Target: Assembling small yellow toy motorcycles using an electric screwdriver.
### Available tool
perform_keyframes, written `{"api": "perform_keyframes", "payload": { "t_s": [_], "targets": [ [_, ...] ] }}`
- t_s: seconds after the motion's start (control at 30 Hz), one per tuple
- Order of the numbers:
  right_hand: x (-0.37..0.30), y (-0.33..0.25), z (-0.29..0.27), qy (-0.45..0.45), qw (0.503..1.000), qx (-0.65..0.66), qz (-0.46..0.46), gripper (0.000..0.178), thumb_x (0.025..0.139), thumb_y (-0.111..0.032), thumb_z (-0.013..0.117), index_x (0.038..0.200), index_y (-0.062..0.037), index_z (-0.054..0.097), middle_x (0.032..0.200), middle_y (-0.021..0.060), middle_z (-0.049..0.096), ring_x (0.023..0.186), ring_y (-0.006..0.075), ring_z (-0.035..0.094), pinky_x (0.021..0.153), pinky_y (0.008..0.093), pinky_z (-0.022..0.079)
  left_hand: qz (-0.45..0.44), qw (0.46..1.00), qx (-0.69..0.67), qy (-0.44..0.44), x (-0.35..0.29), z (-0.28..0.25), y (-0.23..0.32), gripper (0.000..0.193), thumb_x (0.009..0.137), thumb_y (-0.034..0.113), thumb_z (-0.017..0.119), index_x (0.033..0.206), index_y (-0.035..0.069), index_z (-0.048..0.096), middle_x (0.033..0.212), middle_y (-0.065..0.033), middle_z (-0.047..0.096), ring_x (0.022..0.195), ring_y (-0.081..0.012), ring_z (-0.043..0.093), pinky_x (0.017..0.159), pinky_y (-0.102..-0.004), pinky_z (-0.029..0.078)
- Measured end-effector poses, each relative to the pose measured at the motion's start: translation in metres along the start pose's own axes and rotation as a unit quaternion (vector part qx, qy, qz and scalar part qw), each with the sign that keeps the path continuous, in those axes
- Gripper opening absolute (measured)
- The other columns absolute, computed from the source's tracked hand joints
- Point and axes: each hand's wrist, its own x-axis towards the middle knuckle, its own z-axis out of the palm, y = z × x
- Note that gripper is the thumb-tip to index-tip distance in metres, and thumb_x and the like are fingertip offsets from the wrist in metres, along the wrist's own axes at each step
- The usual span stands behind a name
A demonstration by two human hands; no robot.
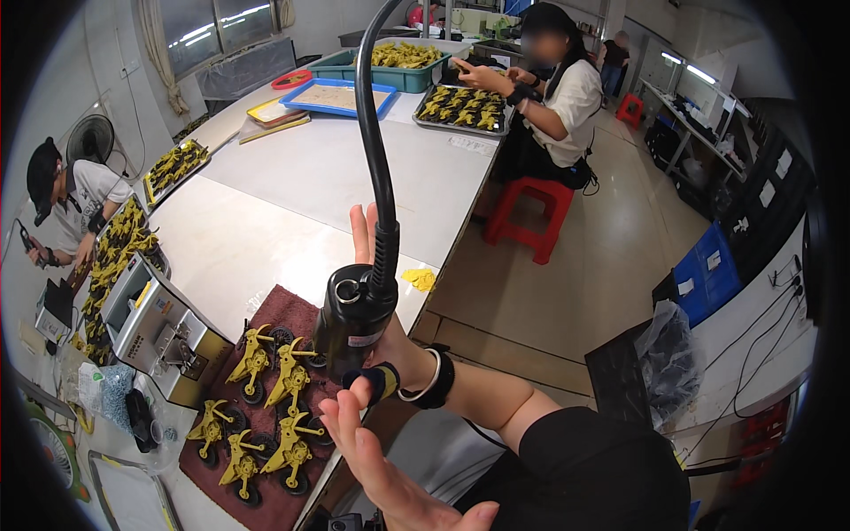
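- Worktop: white, broad.
- Wall, beyond worktop's left side: pale.
- Window, behind worktop: reflects bright strips; beige curtain beside it.
- Floor, right of worktop: pale, glossy.
- Red stool: beside worktop's right edge.

Unreadable label on black tool

Black cylindrical handheld tool, glossy, metal ring on its cap, held near-upright with a slight tilt in the right hand; thick black cable rises from its top end. Five yellow parts fitted with black wheels, spread in uneven rows on maroon cloth left of the grip.
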Motion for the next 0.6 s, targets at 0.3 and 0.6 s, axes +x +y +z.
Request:
{"api": "perform_keyframes", "payload": {
  "t_s": [0.3, 0.6],
  "targets": [
    [0.006, -0.019, 0.005, 0.047, 0.978, 0.141, 0.147, 0.123, 0.06, -0.065, 0.068, 0.14, -0.0022, -0.002, 0.144, 0.0262, -0.012, 0.134, 0.038, -0.013, 0.105, 0.0509, -0.007, -0.136, 0.99, 0.036, 0.003, 0.014, 0.0, 0.029, 0.092, 0.074, 0.054, 0.059, 0.139, 0.002, 0.018, 0.137, -0.0291, 0.027, 0.132, -0.0374, 0.02, 0.107, -0.0499, 0.003],
    [0.012, -0.027, 0.003, -0.046, 0.866, 0.403, 0.293, 0.11, 0.053, -0.05, 0.082, 0.132, 0.0043, 0.028, 0.128, 0.0196, 0.043, 0.123, 0.0262, 0.04, 0.104, 0.0392, 0.029, -0.115, 0.993, 0.023, 0.024, 0.014, 0.003, 0.024, 0.091, 0.07, 0.047, 0.058, 0.135, -0.005, 0.02, 0.137, -0.0258, 0.025, 0.13, -0.0353, 0.023, 0.107, -0.045, 0.013]
  ]
}}
